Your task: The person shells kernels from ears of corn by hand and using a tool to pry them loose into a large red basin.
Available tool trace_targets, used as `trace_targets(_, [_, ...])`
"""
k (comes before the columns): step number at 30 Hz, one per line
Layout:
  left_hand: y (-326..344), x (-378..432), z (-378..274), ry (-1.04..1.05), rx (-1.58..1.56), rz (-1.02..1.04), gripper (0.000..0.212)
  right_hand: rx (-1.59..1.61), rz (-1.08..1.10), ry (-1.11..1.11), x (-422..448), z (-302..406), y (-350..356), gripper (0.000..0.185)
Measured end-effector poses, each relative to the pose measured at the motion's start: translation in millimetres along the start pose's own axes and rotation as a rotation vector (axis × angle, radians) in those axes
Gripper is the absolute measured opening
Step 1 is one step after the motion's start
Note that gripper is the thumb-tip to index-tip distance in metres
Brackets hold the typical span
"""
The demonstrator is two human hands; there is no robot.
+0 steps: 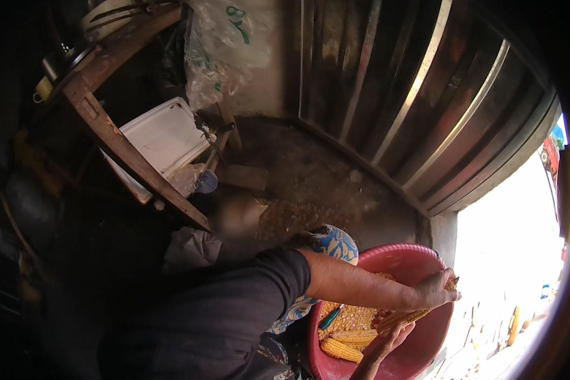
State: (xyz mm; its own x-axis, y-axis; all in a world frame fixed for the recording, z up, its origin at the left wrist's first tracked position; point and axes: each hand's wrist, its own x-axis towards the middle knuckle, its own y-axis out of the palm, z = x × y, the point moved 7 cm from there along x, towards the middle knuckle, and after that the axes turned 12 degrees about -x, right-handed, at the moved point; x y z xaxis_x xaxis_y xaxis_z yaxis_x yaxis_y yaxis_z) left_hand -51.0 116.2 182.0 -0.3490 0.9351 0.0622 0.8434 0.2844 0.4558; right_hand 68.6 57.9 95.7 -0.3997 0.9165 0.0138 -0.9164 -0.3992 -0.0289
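My left arm reaches across a red plastic tub, and my left hand grips the far end of an ear of yellow corn. Its near end rests in my right hand, which comes up from the bottom edge with fingers around the ear. Loose corn kernels cover part of the tub's bottom. Beside my right hand, several whole ears of corn lie on them. A tool with a teal handle leans at the tub's near side; its working end is only partly visible.
Blue-and-cream patterned fabric covers my knee beside the tub. A ribbed metal panel stands beyond, with a bright opening to its right. To the left are a wooden frame, a white tray and a hanging clear plastic bag.
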Motion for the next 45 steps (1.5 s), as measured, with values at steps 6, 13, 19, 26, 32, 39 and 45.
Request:
trace_targets(6, [21.7,10.3,21.3,-0.019,-0.099,0.033,0.032,0.023,0.007,-0.093,1.4,7.7,-18.9,0.044])
trace_targets(13, [1.7,12.8,34.7,-0.286,-0.135,-0.020,0.025,0.041,0.002,0.079,12.2,-6.9,-21.8,0.046])
trace_targets(19, [30.4,7.4,54.0,-0.353,-0.138,0.073,0.025,0.060,0.000,0.072,8.0,2.7,-44.2,0.057])
trace_targets(26, [37.0,-15.6,62.4,-0.434,-0.073,0.191,0.020,0.027,0.016,0.032,4.5,-11.2,-39.1,0.047])
trace_targets(32, [42.6,-12.7,54.0,-0.359,-0.048,0.224,0.018,0.037,-0.010,-0.002,3.1,7.7,-40.5,0.052])
trace_targets(39, [44.5,-8.5,59.1,-0.259,0.077,0.240,0.018,0.122,-0.045,0.078,-1.2,-1.5,-44.2,0.046])
trace_targets(45, [32.3,-2.7,71.7,-0.351,-0.031,0.180,0.019,0.274,0.003,0.149,-1.7,-1.9,-41.8,0.046])
